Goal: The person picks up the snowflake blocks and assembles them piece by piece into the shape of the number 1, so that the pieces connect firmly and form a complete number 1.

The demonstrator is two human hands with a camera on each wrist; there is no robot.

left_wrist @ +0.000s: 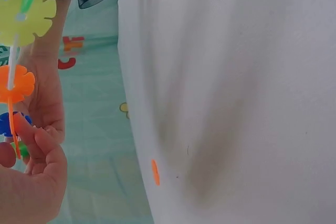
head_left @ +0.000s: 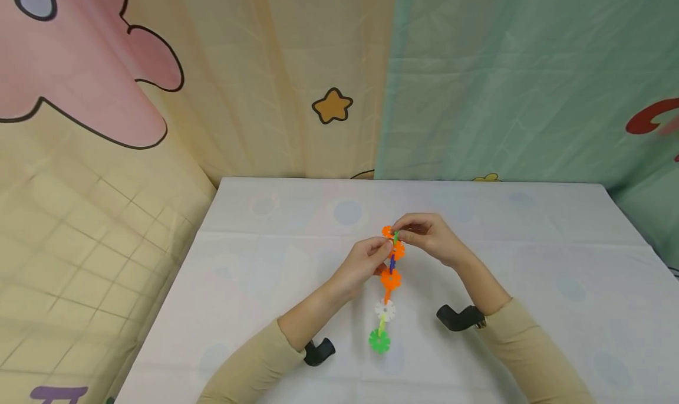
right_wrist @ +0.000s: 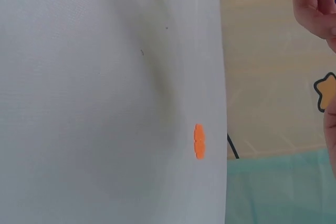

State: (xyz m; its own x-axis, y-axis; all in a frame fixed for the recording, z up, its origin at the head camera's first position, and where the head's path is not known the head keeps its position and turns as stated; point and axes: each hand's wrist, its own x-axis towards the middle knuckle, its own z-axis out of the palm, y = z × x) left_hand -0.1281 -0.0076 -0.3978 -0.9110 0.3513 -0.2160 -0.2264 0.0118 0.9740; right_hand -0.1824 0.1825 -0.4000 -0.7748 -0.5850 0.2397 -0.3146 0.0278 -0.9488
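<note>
A chain of flower-shaped plastic discs in orange, blue, white, yellow and green hangs between the two hands. My left hand [head_left: 362,266] pinches an orange disc [head_left: 398,250] near the chain's upper end. Just above it, the right hand [head_left: 431,239] holds a green disc [head_left: 395,237] between thumb and fingers, edge-on against the orange one. Below the left hand come a blue disc [head_left: 392,263], another orange disc [head_left: 391,279], a white disc [head_left: 385,311] and a green end disc [head_left: 379,341]. In the left wrist view, fingers partly hide the blue disc [left_wrist: 6,124].
One loose orange disc [right_wrist: 199,141] lies on the white-covered table [head_left: 265,286], beyond the hands. Black wrist cameras [head_left: 460,318] stick out from both sleeves. Printed curtains [head_left: 286,68] stand behind the table and along its left side.
</note>
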